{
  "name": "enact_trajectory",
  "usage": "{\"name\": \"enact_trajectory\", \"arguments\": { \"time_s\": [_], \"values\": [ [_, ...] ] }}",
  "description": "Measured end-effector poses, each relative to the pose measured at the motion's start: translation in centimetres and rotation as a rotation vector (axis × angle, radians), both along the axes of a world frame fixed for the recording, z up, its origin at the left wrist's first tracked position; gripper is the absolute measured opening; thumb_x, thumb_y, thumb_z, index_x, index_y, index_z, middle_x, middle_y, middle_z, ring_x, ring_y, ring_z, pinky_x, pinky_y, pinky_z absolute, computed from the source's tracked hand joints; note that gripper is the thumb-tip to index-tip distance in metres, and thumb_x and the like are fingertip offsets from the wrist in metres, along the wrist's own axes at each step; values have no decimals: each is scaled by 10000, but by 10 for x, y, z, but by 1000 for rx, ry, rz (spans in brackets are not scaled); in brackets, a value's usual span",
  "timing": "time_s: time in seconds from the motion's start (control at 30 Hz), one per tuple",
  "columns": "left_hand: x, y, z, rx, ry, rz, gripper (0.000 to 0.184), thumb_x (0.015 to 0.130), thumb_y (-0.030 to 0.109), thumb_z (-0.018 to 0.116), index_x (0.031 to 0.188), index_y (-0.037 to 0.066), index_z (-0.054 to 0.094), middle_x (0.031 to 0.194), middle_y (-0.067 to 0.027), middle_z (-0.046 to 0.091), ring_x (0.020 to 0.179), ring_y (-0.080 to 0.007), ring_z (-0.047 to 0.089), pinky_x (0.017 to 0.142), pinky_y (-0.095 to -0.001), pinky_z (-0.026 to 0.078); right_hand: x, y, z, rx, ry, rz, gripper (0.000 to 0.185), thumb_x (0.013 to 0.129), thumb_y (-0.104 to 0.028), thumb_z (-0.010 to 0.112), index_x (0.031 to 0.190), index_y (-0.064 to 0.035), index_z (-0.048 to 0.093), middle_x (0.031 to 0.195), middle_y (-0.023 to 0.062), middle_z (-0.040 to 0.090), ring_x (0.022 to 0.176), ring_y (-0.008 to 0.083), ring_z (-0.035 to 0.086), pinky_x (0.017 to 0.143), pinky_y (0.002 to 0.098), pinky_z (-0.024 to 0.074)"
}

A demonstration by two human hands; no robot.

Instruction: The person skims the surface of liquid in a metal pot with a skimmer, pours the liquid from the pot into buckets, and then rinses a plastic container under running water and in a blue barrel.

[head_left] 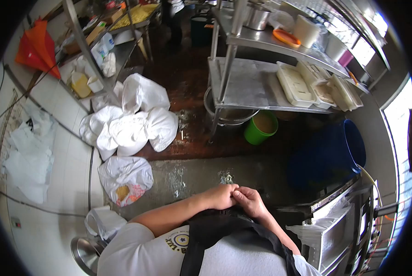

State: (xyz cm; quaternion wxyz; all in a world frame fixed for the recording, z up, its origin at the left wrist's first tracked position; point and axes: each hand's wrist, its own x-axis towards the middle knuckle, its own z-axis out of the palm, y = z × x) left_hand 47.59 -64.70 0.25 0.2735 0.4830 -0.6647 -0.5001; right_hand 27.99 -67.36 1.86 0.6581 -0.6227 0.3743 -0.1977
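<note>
Both my hands meet in front of my waist, over the top of a dark apron worn on a white shirt. My left hand is closed, its fingers curled in against the other hand. My right hand is closed too, with the thumb resting on top near the left fingers. Whatever lies between the fingers, if anything, is hidden. Beneath the hands is the grey floor, marked with white smears.
White sacks and an open plastic bag lie at the left. A steel shelf unit with tubs stands ahead right, a green bucket below. At the right are a blue barrel and a rack. A person stands far back.
</note>
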Motion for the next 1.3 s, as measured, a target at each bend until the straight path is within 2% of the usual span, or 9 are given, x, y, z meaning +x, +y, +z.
{"name": "enact_trajectory", "arguments": {
  "time_s": [0.23, 0.43, 0.77, 0.97, 1.03, 1.1, 1.17, 1.3],
  "values": [
    [10, 8, 5, 8, 7, 36, 335, 905, 212, 695, 1168, 11, 642, 1054, -243, 729, 1025, -415, 708, 866, -451, 555, 9, -2, -6, 55, -24, 51, 352, 1070, -297, 605, 1112, 42, 688, 986, 18, 690, 935, 87, 589, 843, 259, 494],
    [12, 10, -6, 17, 24, 73, 331, 907, 204, 693, 1173, 13, 644, 1054, -238, 732, 1014, -404, 713, 875, -442, 553, 17, -7, 0, 29, -15, 79, 350, 1073, -297, 600, 1102, 41, 685, 966, 8, 671, 905, 79, 565, 814, 253, 480],
    [9, 5, 0, 18, -22, 81, 348, 897, 196, 709, 1179, 5, 640, 1064, -243, 730, 1025, -402, 714, 880, -435, 553, 11, -9, 1, 19, 4, 66, 357, 1070, -294, 604, 1128, 49, 688, 1012, 31, 698, 965, 91, 589, 874, 273, 494],
    [4, -3, -6, 4, 7, 4, 328, 918, 170, 694, 1202, 15, 642, 1091, -215, 737, 1057, -335, 721, 909, -396, 549, 8, -8, 9, 17, -6, 52, 349, 1076, -288, 591, 1161, 34, 697, 1059, 44, 720, 1012, 102, 614, 918, 286, 503],
    [2, -4, -10, -3, 58, 20, 313, 892, 212, 695, 1137, 24, 646, 1037, -234, 729, 997, -411, 708, 852, -450, 562, 6, -7, 8, 19, -34, 32, 359, 1074, -297, 597, 1161, 40, 685, 1066, 37, 706, 1009, 100, 603, 906, 281, 501],
    [1, -6, -7, -7, 35, 4, 313, 899, 215, 690, 1149, 32, 645, 1043, -233, 730, 1002, -411, 709, 857, -449, 563, 4, -8, 6, 25, -39, 41, 364, 1074, -297, 598, 1172, 41, 687, 1073, 41, 709, 1012, 100, 605, 910, 283, 502],
    [0, -7, -4, 54, -19, -10, 309, 925, 168, 698, 1193, 23, 645, 1085, -189, 739, 1041, -299, 721, 913, -381, 548, 2, -7, 6, 4, -32, 26, 371, 1073, -302, 598, 1177, 42, 690, 1075, 42, 712, 1013, 100, 607, 911, 285, 503],
    [-2, -9, -6, 40, 1, -30, 306, 920, 159, 700, 1188, 21, 641, 1097, -194, 735, 1060, -306, 717, 918, -380, 546, 2, -6, 11, 24, -13, 24, 370, 1075, -303, 595, 1171, 41, 695, 1071, 38, 714, 1010, 97, 608, 908, 287, 505]
  ]
}}
